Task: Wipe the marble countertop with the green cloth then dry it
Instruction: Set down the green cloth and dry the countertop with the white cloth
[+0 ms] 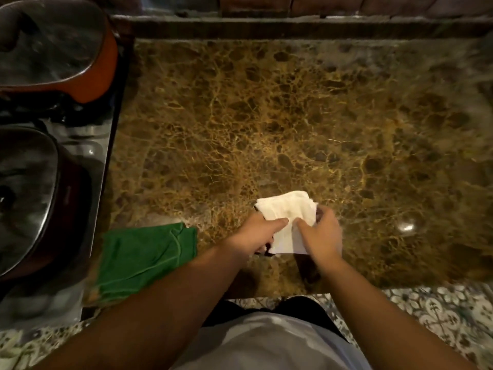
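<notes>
The brown veined marble countertop fills the middle of the head view. A green cloth lies crumpled at its front left corner, with no hand on it. A folded white paper towel is held just above the counter near the front edge. My left hand grips the towel's left side with the thumb on top. My right hand grips its right side, fingers curled around the edge. Both hands meet over the towel's lower half.
A stove borders the counter on the left, carrying an orange pot with a glass lid at the back and a dark lidded pot nearer. A raised ledge runs along the back. Patterned floor tiles show below the front edge.
</notes>
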